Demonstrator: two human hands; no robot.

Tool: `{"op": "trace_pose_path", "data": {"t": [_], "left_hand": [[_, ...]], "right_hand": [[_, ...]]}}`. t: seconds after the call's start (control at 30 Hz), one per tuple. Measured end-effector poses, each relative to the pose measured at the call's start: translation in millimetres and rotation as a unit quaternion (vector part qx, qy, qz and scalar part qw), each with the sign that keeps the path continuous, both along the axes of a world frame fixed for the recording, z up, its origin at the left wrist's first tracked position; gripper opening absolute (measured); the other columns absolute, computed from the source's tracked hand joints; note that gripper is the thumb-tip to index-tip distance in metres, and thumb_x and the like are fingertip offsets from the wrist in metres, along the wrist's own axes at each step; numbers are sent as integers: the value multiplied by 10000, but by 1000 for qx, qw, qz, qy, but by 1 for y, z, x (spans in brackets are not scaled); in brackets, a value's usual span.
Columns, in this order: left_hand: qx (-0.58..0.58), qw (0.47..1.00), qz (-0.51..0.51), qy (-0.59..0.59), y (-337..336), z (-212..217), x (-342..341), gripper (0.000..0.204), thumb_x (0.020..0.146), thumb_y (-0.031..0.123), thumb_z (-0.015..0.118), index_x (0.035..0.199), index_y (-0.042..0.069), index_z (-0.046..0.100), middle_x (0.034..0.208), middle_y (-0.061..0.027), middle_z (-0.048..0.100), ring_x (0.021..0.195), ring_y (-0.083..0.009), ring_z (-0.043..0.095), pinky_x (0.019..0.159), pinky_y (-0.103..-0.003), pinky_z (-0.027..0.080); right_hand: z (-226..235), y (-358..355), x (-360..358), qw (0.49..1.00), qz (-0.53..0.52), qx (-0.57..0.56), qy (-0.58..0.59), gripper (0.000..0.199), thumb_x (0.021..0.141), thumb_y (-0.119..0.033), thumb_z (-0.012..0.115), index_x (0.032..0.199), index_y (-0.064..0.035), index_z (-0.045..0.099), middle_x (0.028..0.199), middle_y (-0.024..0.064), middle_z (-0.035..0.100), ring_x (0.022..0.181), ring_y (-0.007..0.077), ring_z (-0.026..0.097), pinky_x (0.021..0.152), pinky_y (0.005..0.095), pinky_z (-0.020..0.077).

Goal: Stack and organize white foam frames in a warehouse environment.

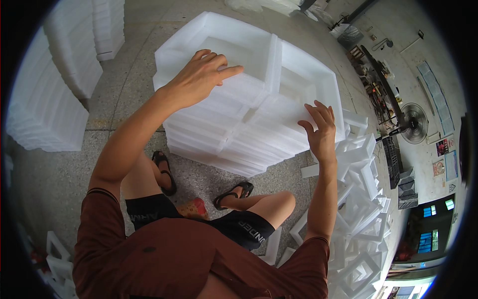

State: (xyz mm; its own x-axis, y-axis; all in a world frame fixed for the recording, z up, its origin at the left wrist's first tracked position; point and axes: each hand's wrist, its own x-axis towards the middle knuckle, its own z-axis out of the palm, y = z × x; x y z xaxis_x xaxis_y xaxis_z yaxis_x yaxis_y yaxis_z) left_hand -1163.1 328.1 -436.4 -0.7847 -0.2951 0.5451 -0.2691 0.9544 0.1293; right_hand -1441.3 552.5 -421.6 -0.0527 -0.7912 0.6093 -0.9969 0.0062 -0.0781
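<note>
Two stacks of white foam trays stand side by side in front of me, their hollow sides facing up. Over the near rim of the left top tray is my left hand, its fingers spread and the index finger reaching right; nothing shows in its grasp. My right hand is by the near right corner of the right top tray, thumb apart from bent fingers and no object between them. Whether either hand touches the foam is hard to tell.
Tall stacks of white foam sheets rise at the left. A heap of loose white foam frames spreads over the floor on the right. Beyond it are a standing fan and a cluttered shelf. A red and yellow object lies between my feet.
</note>
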Motion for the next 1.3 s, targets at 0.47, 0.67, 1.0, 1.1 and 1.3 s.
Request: {"op": "trace_pose_path", "data": {"t": [0.47, 0.67, 1.0, 1.1, 1.3], "left_hand": [[538, 692, 152, 456, -52, -85, 68, 688, 1006, 559, 396, 1442, 27, 402, 1427, -131, 477, 1289, -250, 463, 1103, -406, 314], [445, 764, 200, 423, -82, -120, 85, 746, 999, 608, 345, 1470, 30, 360, 1436, -159, 472, 1322, -254, 444, 1095, -435, 314], [111, 925, 70, 357, 59, -170, 100, 310, 1014, 132, 482, 1213, -100, 539, 1183, -226, 623, 1021, -286, 636, 916, -381, 524], [139, 961, 16, 238, 110, -173, 69, 260, 1000, 58, 485, 1198, -97, 553, 1210, -223, 612, 1046, -293, 627, 936, -397, 510], [169, 957, -237, 15, 197, -178, -41, 284, 930, -15, 553, 1209, -62, 570, 1254, -217, 577, 1176, -371, 567, 985, -448, 475]], "right_hand": [[-88, 66, -87, 743, -73, -144, -649, 775, 989, -557, 467, 1510, -12, 286, 1533, 214, 333, 1395, 333, 376, 1126, 468, 300], [-111, 97, -73, 799, -71, -192, -565, 679, 1028, -499, 409, 1521, -49, 282, 1502, 220, 385, 1410, 343, 351, 1116, 476, 316], [-495, 376, 101, 604, -585, 250, -481, 880, 799, -478, 729, 1444, -9, 358, 1384, 312, 450, 1286, 502, 427, 1064, 561, 365], [-522, 366, 207, 510, -590, 402, -480, 829, 768, -346, 784, 1453, -99, 387, 1366, 225, 515, 1297, 414, 458, 1066, 643, 292], [-537, 381, 213, 603, -556, 393, -415, 271, 823, -144, 657, 1093, -138, 679, 1107, 144, 636, 1234, 353, 519, 1089, 590, 284]]}}
